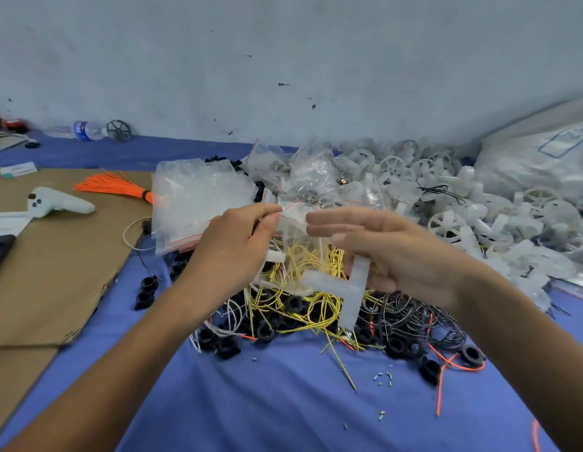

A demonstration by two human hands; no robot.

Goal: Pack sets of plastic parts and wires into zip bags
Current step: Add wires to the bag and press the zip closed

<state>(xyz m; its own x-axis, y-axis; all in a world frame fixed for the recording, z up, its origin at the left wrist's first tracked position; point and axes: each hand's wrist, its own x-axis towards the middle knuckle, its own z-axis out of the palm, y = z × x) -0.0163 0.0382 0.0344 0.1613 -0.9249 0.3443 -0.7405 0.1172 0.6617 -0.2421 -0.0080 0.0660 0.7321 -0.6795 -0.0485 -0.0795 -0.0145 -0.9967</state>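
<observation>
We see a pale grey-blue wall (pixel 283 60), scuffed with dark specks, rising beyond the fingers (pixel 332 220). Under them spreads a blue cloth surface (pixel 283 402); brown cardboard (pixel 55 272) lies to their left.

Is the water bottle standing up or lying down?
Lying down. The water bottle rests on its side on the blue cloth, beside the wall.

Zip bag (pixel 291 223), plastic cross (pixel 350 290) in hands (pixel 231 249) (pixel 398 256)

Blue cloth (pixel 283 402), yellow wires (pixel 303 265), black rings (pixel 264 331), orange wire bundle (pixel 117 185).
</observation>
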